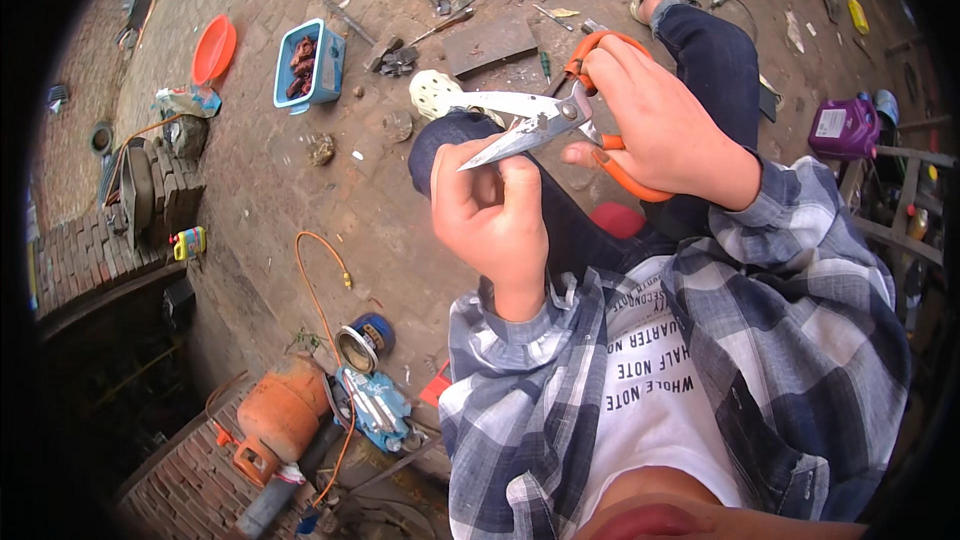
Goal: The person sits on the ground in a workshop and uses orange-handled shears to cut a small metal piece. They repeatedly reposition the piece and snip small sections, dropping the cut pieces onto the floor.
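Holding orange-handled, silver metal scissors point(570, 112) before you, in the head view your right hand point(655, 108) wraps the handles, blades spread; your curled left hand point(490, 225) meets them, its hold I cannot tell. Work seems unfinished; finished part does not show.

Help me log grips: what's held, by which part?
The right hand holds scissors by their orange handles; whether the left hand, by the blades, holds anything cannot be told.
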Demonstrator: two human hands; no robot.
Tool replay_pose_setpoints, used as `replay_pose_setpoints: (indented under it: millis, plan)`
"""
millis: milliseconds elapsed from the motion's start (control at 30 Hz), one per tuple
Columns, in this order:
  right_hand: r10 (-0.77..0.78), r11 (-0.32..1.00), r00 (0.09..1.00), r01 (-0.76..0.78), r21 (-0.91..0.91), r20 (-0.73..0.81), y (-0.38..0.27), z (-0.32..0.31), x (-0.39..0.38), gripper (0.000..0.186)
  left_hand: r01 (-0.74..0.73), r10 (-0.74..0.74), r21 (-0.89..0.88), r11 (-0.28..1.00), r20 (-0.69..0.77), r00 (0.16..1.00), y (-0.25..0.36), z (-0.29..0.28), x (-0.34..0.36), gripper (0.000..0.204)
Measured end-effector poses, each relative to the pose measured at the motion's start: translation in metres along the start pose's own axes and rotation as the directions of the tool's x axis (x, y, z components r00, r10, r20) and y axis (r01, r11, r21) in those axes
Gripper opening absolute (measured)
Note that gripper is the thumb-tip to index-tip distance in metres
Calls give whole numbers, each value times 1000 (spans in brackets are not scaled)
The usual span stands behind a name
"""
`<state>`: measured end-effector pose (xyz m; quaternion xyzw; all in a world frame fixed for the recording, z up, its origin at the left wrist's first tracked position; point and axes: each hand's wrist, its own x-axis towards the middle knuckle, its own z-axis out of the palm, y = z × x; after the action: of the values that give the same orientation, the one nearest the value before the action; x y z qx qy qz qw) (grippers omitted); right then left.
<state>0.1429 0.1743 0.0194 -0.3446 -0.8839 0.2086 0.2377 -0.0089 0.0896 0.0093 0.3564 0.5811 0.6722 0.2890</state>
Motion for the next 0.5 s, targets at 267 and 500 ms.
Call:
replay_pose_setpoints:
  millis: [267, 500]
  plan:
    - [8, 999, 1000, -8, -43, -10, 0, 2, 0, 62, -29, 29, 67, 997, -3, 1000, -2, -2, -1, 6]
    - [14, 998, 999, -12, -55, 37, 1, 1, 1, 63, -65, 67, 121, 990, -13, 998, -3, -3, 0, 8]
